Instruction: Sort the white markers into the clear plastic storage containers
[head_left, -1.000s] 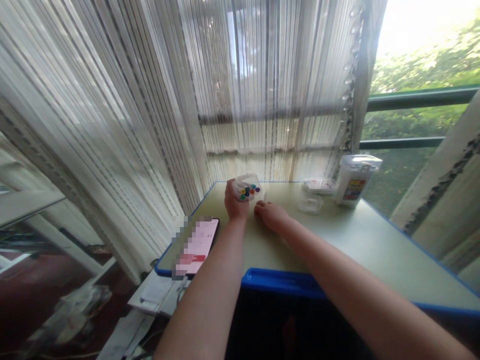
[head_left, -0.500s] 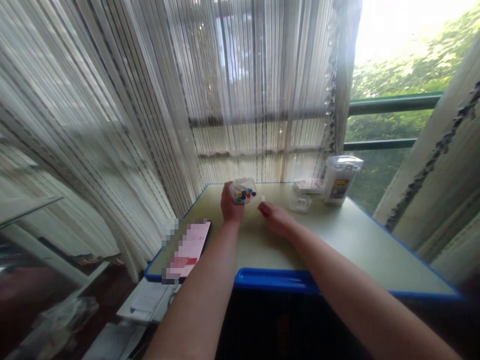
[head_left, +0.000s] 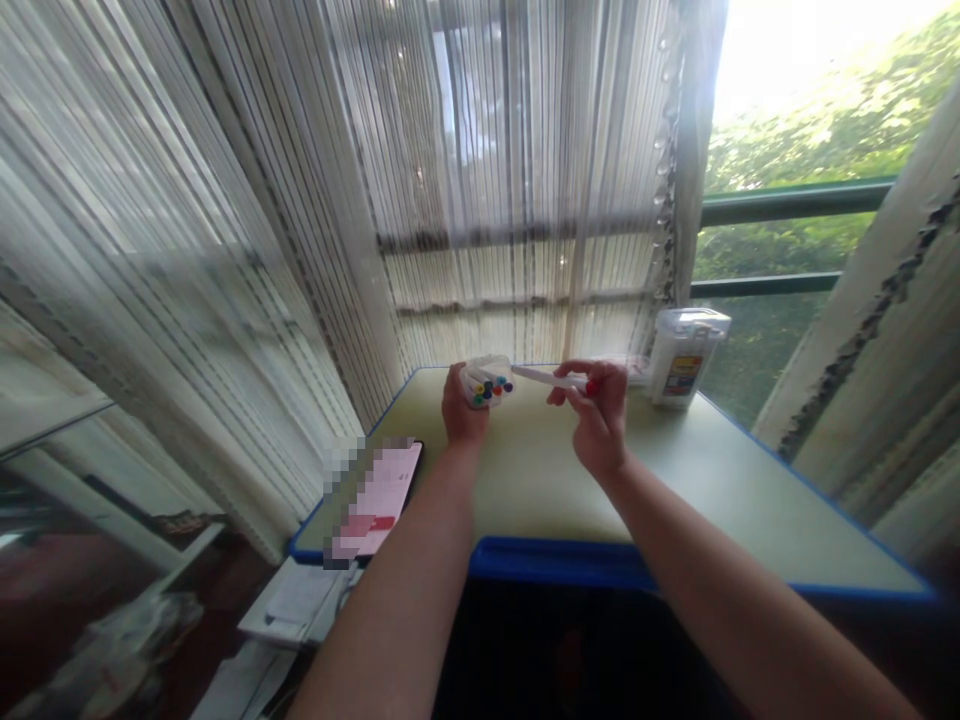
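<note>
My left hand (head_left: 461, 412) is closed around a clear case of marker pens (head_left: 488, 381), whose coloured caps point toward me. My right hand (head_left: 596, 418) is raised above the pale green table (head_left: 705, 480) and pinches a white marker with a red end (head_left: 551, 378). That marker lies nearly level, its far tip pointing at the case a short way to its left.
A phone (head_left: 375, 498) lies at the table's left front corner. A clear lidded tub (head_left: 681, 356) stands at the back right. Striped sheer curtains (head_left: 315, 200) hang behind and to the left; a window with green railing (head_left: 787, 205) is at the right.
My right hand has lifted off the table with the white marker pinched in it and brought it up level toward the case. My left hand has stayed put.
</note>
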